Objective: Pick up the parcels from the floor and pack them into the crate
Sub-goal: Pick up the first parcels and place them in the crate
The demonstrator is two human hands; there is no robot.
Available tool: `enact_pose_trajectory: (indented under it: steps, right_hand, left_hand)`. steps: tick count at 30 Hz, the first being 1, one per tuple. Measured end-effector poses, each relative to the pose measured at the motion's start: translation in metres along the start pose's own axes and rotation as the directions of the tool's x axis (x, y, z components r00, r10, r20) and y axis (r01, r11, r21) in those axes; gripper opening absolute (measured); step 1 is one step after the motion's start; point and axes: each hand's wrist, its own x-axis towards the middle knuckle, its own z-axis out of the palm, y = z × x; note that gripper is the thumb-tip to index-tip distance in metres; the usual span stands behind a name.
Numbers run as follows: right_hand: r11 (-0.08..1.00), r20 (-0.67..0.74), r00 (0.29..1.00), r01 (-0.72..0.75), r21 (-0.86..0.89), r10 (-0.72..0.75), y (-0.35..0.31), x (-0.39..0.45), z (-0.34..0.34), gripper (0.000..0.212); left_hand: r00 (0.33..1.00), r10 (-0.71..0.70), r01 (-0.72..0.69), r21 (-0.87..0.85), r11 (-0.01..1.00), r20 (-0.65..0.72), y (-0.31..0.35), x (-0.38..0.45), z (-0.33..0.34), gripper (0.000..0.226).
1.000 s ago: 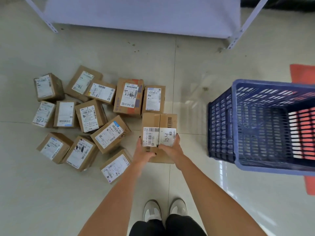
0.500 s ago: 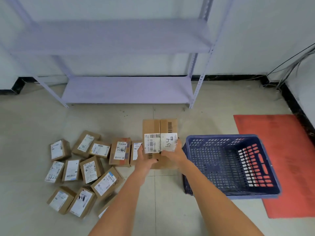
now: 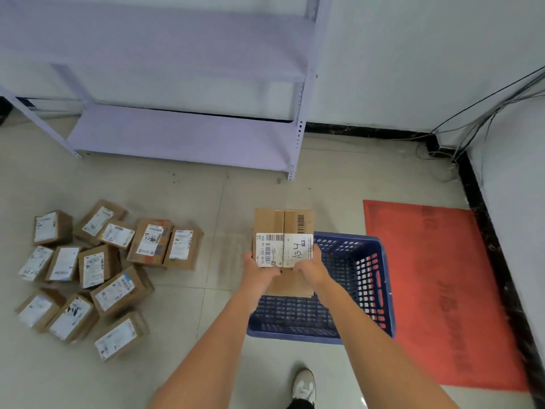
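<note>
I hold a brown cardboard parcel point(image 3: 283, 228) with a white label marked "A34" in both hands, above the left part of the blue plastic crate point(image 3: 371, 284). My left hand point(image 3: 257, 268) grips its near left side and my right hand point(image 3: 312, 268) its near right side. The crate stands on the floor at centre right and no parcels show inside it; the held parcel and my arms hide part of its inside. Several other labelled cardboard parcels point(image 3: 118, 290) lie in a loose heap on the floor at the left.
A pale purple metal shelf rack point(image 3: 182, 137) stands against the back wall. A red mat point(image 3: 442, 290) lies right of the crate and partly under it. Cables point(image 3: 472, 119) run along the right corner. My shoe point(image 3: 303, 388) is on the floor below the crate.
The parcel has risen off the floor and moved right, from beside the heap to above the crate. The view has lifted and swung right.
</note>
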Motion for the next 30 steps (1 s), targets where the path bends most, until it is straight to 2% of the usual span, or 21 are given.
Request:
enact_pose_trajectory:
  steps: [9,12,16,18,22,28,30]
  right_hand:
    - [0.996,0.023,0.996,-0.088,-0.018,0.088,0.056,0.051,-0.049,0.072]
    - [0.986,-0.001,0.986,-0.168,-0.023,0.168,0.083,0.082,-0.054,0.077]
    - [0.95,-0.04,0.95,-0.31,-0.027,0.309,0.116,0.13,-0.044,0.068]
    - [0.951,-0.031,0.951,-0.308,-0.036,0.307,0.137,0.148,-0.035,0.07]
    - [0.963,0.078,0.962,-0.266,0.054,0.261,0.184,0.178,-0.017,0.075]
    - [0.96,0.112,0.957,-0.274,0.061,0.266,0.239,0.25,0.005,0.072]
    - [0.964,0.077,0.962,-0.265,0.024,0.263,0.258,0.273,0.009,0.072]
  left_hand:
    - [0.996,-0.077,0.079,0.054,0.995,-0.048,-0.03,0.028,0.068,0.072]
    - [0.994,-0.095,0.099,0.087,0.991,-0.049,-0.051,0.051,0.084,0.075]
    - [0.992,-0.098,0.107,0.119,0.987,-0.08,-0.082,0.086,0.095,0.072]
    - [0.99,-0.102,0.114,0.133,0.984,-0.096,-0.1,0.104,0.096,0.068]
    - [0.991,-0.078,0.104,0.251,0.963,-0.109,-0.142,0.15,0.093,0.056]
    - [0.976,-0.156,0.202,0.354,0.913,-0.154,-0.206,0.227,0.096,0.07]
    - [0.969,-0.182,0.234,0.391,0.89,-0.168,-0.223,0.248,0.104,0.074]
